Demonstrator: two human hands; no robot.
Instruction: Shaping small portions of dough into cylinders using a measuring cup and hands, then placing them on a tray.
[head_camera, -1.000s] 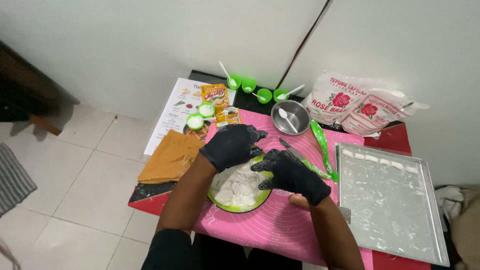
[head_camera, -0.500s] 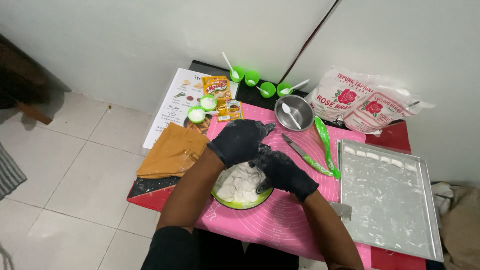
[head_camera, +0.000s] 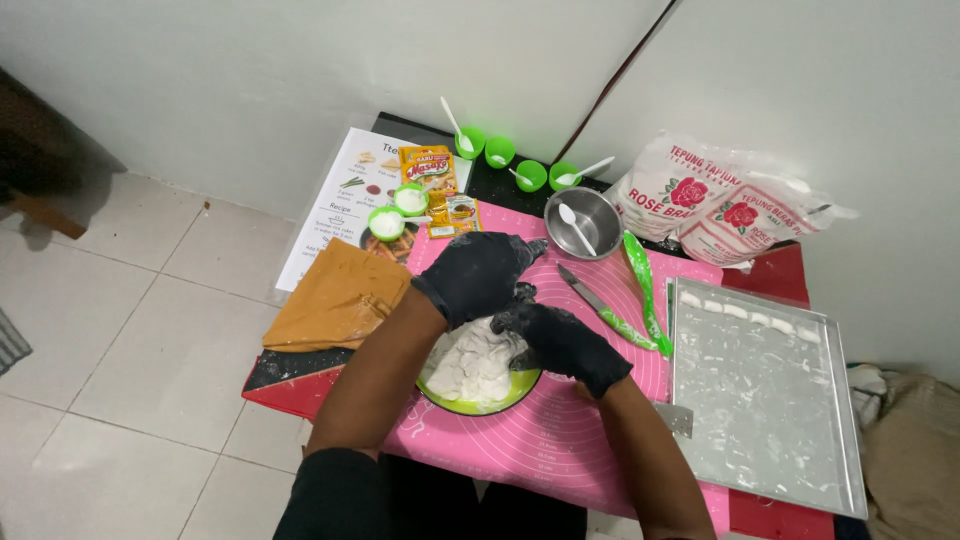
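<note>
Head view: pink mat (head_camera: 560, 440) fills mid-frame, metal tray (head_camera: 760, 440) lower right; centre, white dough (head_camera: 472, 368) in a green bowl (head_camera: 500, 398). Left hand (head_camera: 478, 272) curls over it; right hand (head_camera: 560, 340) pinches its edge.

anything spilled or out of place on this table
Nothing clearly spilled. The tan cloth lies crumpled over the table's left edge, and the recipe sheet hangs past it. Both gloved hands, left and right, are in the dough.
</note>
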